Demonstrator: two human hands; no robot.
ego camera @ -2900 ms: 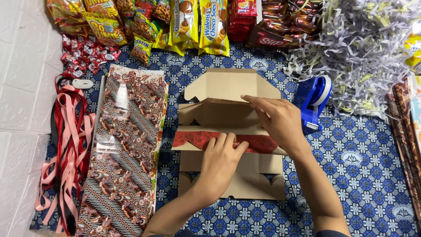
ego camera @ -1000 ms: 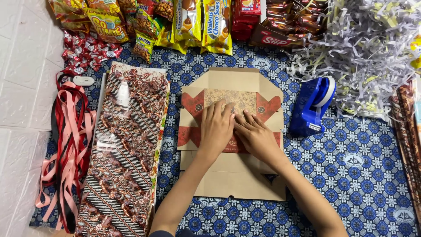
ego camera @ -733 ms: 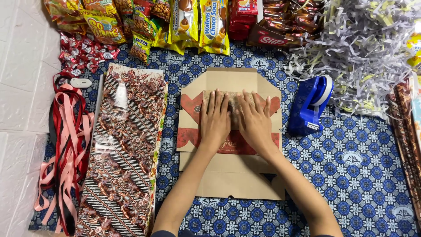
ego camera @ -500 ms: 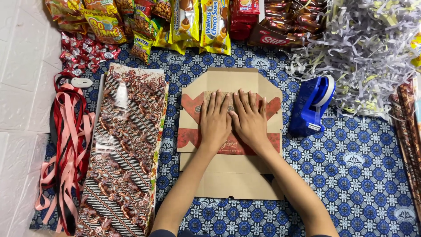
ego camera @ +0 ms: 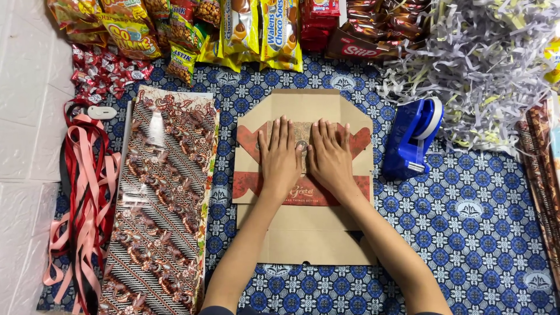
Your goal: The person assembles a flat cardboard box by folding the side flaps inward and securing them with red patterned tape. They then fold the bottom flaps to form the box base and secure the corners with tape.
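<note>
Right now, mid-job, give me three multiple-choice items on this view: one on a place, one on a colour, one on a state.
1. Where does the tape dispenser sit relative to the cardboard box?
A. On its right
B. On its left
C. On top of it

2. What colour is the tape dispenser?
A. Green
B. Blue
C. Yellow

3. How do the left hand and right hand lie?
A. Both raised clear of the box
B. One gripping ribbons
C. Both flat, palms down on the box

Answers:
1 A, it stands on the patterned cloth just past the box's right edge.
2 B, its body is blue with a white roll.
3 C, the spread fingers press on the box's printed red panel.
</note>
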